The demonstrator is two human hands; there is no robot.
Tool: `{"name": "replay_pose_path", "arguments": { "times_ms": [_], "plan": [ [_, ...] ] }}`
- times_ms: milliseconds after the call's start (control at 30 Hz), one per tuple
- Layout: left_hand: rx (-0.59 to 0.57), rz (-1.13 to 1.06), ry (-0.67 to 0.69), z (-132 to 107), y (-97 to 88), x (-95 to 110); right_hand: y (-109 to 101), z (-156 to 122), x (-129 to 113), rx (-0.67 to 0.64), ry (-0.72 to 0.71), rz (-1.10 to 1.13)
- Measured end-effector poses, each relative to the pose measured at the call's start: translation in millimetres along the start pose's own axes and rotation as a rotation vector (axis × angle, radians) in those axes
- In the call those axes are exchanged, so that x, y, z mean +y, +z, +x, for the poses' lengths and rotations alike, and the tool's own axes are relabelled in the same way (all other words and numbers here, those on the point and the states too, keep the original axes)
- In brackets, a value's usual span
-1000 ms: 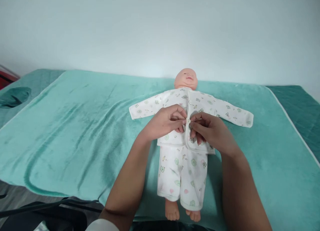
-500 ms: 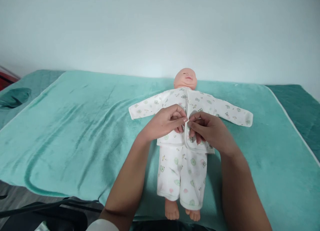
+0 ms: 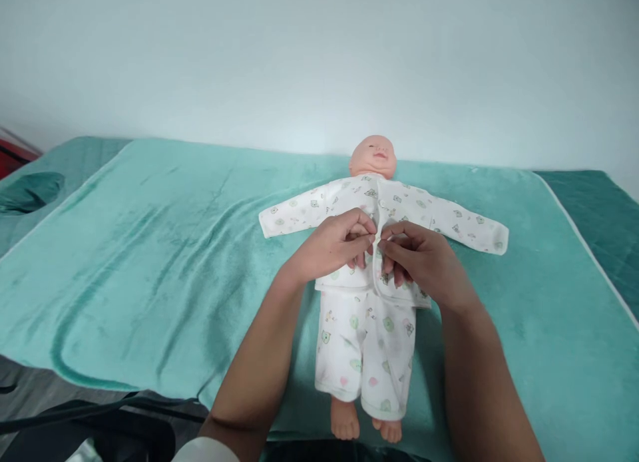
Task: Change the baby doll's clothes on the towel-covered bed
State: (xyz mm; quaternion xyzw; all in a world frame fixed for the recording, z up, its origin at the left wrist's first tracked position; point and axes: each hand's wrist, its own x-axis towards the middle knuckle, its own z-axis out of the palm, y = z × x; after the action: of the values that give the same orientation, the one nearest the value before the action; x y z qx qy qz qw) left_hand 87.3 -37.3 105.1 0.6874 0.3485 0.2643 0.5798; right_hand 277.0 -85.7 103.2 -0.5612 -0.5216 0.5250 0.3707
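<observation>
A baby doll lies on its back on a teal blanket, head toward the wall. It wears a white printed shirt with sleeves spread out and matching white trousers. My left hand pinches the left edge of the shirt's front opening at the doll's chest. My right hand pinches the right edge, fingertips meeting the left hand's at the middle. Both hands are closed on the fabric.
The blanket covers a darker green bed set against a pale wall. A dark green cushion lies at the far left. Dark cables or straps show below the bed's near edge.
Both hands have stayed at the shirt's front, with the fingertips pressing closer together. The small button seen between them earlier is now covered.
</observation>
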Motion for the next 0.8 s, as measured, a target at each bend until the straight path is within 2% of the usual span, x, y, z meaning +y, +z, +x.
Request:
{"name": "replay_pose_path", "arguments": {
  "times_ms": [267, 533, 800],
  "plan": [
    [-0.009, -0.038, 0.003, -0.5, 2.1, 2.7, 2.7, -0.2, -2.2, 0.037, 0.033, 0.031],
    [0.011, -0.039, -0.031, -0.6, 5.7, 4.3, 0.0, 0.3, 0.1, 0.004, 0.004, 0.015],
    [0.07, -0.029, -0.049, 0.9, 10.8, 6.3, -0.7, -1.4, 0.1, -0.046, -0.015, -0.096]
  ]
}}
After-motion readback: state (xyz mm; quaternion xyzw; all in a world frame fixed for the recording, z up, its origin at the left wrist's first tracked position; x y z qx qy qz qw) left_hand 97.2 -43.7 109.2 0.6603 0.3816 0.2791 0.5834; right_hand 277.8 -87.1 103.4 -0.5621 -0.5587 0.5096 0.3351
